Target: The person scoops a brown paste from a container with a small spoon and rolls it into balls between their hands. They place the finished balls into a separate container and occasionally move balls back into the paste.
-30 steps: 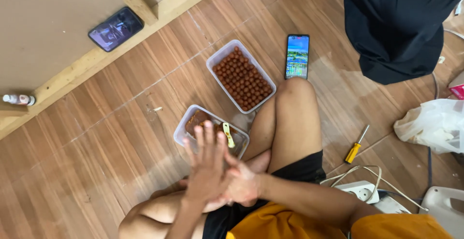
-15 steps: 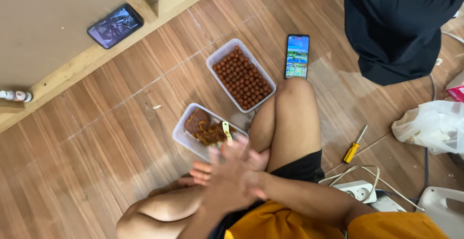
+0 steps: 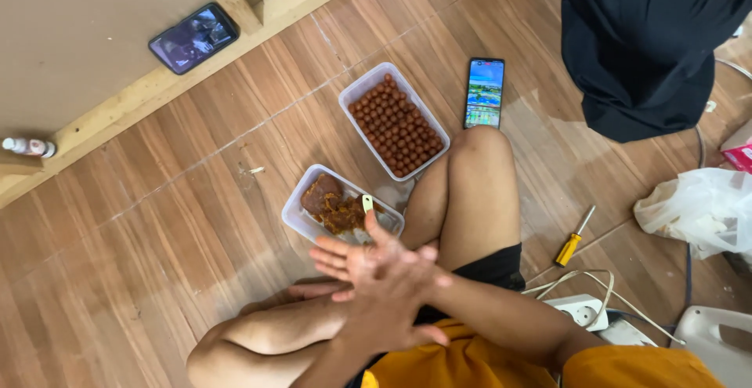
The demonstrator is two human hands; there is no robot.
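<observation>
Brown paste tub (image 3: 313,214) before pressed-together hands, left hand (image 3: 392,298) over right hand (image 3: 352,259), grip flat, empty, ball tub (image 3: 394,121) beyond.

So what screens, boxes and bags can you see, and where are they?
Phone: floor by the knee, bright colourful screen.
Dark phone: on the board, upper left.
Ball tub: clear, full of brown balls.
Paste tub: clear, before the hands.
Bag: white, crumpled, right.
</observation>
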